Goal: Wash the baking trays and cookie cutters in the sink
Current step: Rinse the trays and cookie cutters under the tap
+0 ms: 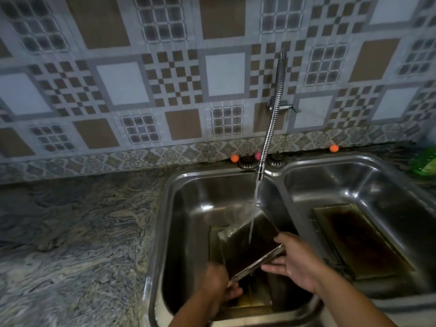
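A dark, stained baking tray (253,241) is held tilted in the left basin of a double steel sink (165,208). Water runs onto it from a flexible metal tap (260,171). My left hand (218,283) grips the tray's near left corner. My right hand (296,263) holds its near right edge, thumb on top and fingers beneath. Another tray (213,244) lies under it on the basin floor. A third dark tray (361,241) lies flat in the right basin. No cookie cutters are visible.
A mottled stone counter (70,244) spreads to the left of the sink. A green object (424,164) sits at the right edge behind the sink. Small orange balls (234,158) rest along the tiled wall's base.
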